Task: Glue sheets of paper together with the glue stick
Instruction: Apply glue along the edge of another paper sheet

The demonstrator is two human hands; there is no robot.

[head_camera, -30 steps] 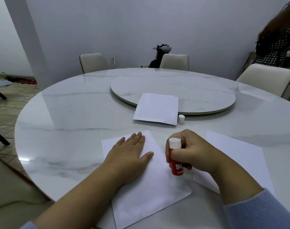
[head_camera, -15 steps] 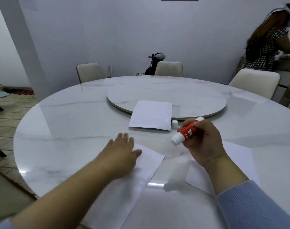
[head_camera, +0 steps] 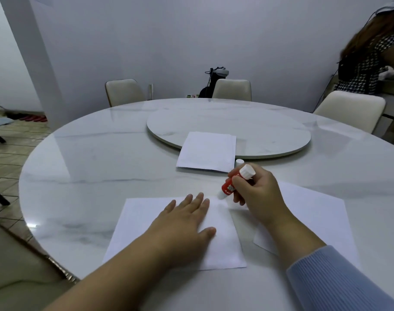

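A white sheet of paper (head_camera: 142, 223) lies on the near part of the marble table. My left hand (head_camera: 184, 223) rests flat on it, fingers spread. My right hand (head_camera: 256, 194) grips a red glue stick (head_camera: 231, 185), tilted, with its lower white tip touching the sheet's far right corner. A second white sheet (head_camera: 315, 212) lies to the right, partly under my right forearm. The glue stick's small white cap (head_camera: 239, 162) stands just beyond my right hand.
A stack of white paper (head_camera: 206, 151) lies half on the round turntable (head_camera: 270, 131) at the table's centre. Chairs (head_camera: 124, 92) surround the table. A person (head_camera: 369, 57) stands at the far right by a counter.
The near sheet has been turned and squared up under my left hand. My right hand swung the glue stick down, so its tip now touches the sheet's far right corner.
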